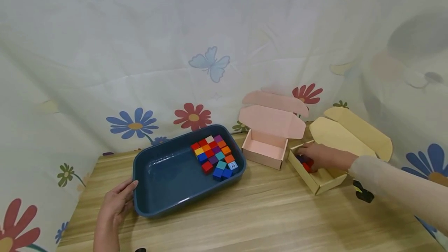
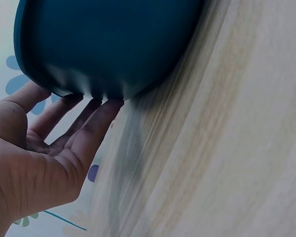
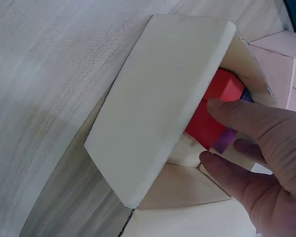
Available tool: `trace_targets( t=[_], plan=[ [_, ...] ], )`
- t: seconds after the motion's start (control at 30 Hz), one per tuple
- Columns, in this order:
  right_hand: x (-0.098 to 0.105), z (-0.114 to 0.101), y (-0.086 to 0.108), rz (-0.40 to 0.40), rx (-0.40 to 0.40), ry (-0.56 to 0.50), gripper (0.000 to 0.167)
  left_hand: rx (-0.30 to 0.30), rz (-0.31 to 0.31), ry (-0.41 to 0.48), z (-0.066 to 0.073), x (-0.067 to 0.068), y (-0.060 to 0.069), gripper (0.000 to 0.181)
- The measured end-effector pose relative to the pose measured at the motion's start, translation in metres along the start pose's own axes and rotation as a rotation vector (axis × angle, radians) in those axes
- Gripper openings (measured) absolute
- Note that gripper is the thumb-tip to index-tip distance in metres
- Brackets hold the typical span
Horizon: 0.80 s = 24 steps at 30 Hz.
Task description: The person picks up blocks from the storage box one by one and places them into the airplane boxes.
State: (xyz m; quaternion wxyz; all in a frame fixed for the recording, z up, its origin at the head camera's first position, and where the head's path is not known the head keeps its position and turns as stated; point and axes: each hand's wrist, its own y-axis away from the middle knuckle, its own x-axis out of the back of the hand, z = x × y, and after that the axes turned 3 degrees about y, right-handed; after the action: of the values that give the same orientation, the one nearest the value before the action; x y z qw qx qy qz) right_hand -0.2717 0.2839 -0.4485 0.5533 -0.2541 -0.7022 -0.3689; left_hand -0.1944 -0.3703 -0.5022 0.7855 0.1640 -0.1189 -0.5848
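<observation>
My left hand (image 1: 117,200) is at the left end of a dark blue plastic basin (image 1: 171,203). In the left wrist view its fairly straight fingers (image 2: 91,133) touch the basin's outer wall, with the thumb at the rim. Colored wooden cubes (image 1: 213,149) lie together at the basin's right end. My right hand (image 1: 323,156) reaches into an open yellow cardboard box (image 1: 316,188). Red blocks (image 3: 209,126) and a purple block (image 3: 224,140) lie inside. One fingertip touches a red block; thumb and fingers are spread apart. The hand hides part of the contents.
An open pink cardboard box (image 1: 264,158) stands between the basin and the yellow box. Everything rests on a wood-grain table (image 1: 245,213). A flower-printed cloth (image 1: 157,49) hangs behind. A small black object (image 1: 363,193) shows beneath the right forearm.
</observation>
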Motion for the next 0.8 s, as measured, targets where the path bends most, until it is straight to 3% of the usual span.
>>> trace_targets(
  t=[0.13, 0.27, 0.37, 0.43, 0.6, 0.8],
  plan=[
    [0.014, -0.007, 0.008, 0.038, 0.002, 0.005, 0.058, -0.009, -0.001, 0.004, 0.001, 0.000, 0.001, 0.078],
    [0.032, -0.021, 0.018, 0.172, 0.087, 0.127, 0.042, -0.016, -0.016, -0.009, 0.001, 0.000, 0.002, 0.079],
    [0.043, -0.033, 0.024, 0.272, 0.121, 0.195, 0.050, -0.014, -0.017, -0.012, 0.002, 0.001, 0.002, 0.079],
    [0.050, -0.042, 0.027, 0.303, 0.101, 0.196, 0.060, -0.016, -0.016, -0.012, 0.002, 0.001, 0.001, 0.079],
    [0.063, -0.056, 0.028, 0.308, 0.031, 0.163, 0.071, -0.016, -0.030, -0.002, 0.003, 0.002, 0.002, 0.080],
    [0.070, -0.065, 0.017, 0.329, 0.052, 0.188, 0.073, -0.022, -0.047, 0.013, 0.001, 0.001, 0.004, 0.082]
  ],
)
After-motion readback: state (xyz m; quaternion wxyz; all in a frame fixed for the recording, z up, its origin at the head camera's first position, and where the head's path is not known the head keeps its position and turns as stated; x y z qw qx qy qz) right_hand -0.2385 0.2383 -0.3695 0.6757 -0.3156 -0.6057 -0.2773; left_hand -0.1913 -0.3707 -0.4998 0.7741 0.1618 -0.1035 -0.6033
